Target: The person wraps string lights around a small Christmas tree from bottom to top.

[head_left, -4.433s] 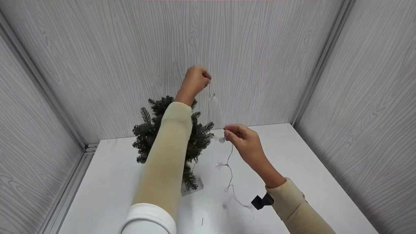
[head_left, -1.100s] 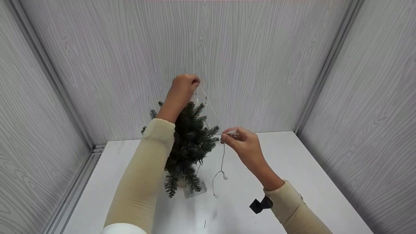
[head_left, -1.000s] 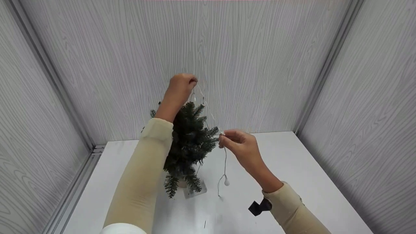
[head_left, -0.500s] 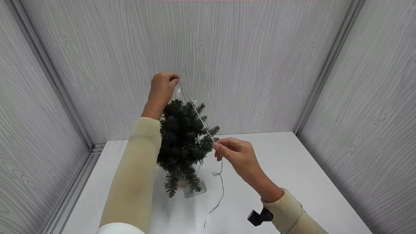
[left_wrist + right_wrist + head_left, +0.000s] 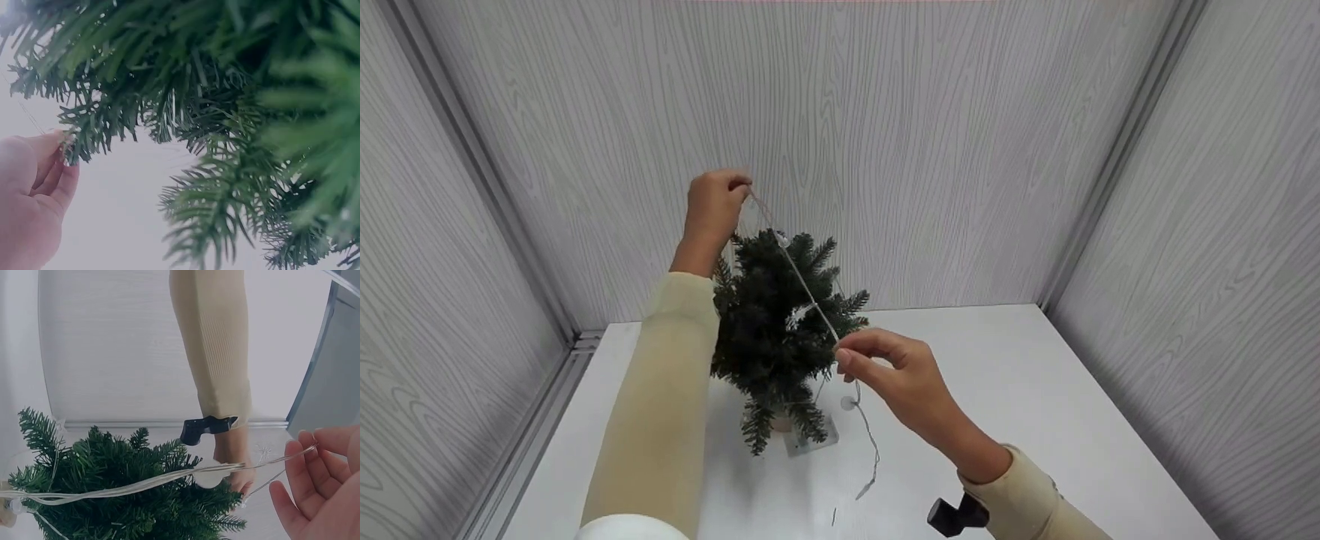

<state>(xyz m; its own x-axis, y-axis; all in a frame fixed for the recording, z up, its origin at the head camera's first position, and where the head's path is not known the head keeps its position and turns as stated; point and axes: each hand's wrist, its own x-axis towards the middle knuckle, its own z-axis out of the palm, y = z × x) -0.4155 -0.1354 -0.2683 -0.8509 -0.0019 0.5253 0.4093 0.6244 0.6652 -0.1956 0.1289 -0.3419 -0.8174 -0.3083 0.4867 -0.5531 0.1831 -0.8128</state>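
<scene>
A small artificial Christmas tree [image 5: 772,322] stands between my hands, its green branches also filling much of the left wrist view. Up beside its top, my left hand [image 5: 712,214] pinches a clear-wired string of fairy lights [image 5: 802,281]. From there the wire slants tautly down across the front of the tree. My right hand [image 5: 901,379] pinches it lower, right of the branches, between thumb and forefinger. Below that hand dangles a loose tail with a round bulb [image 5: 849,403]. In the right wrist view, several wire strands [image 5: 140,486] pass in front of the tree.
A flat clear box [image 5: 812,437] lies at the tree's foot on the white table [image 5: 975,405]. A thin dark mark [image 5: 834,516] shows near the front. Grey wood-grain panels [image 5: 922,150] enclose the back and sides. A black wrist camera [image 5: 956,517] sits on my right cuff.
My left hand has swung left past the treetop, drawing the light string across the tree's front. My right hand has followed, moving left and lower.
</scene>
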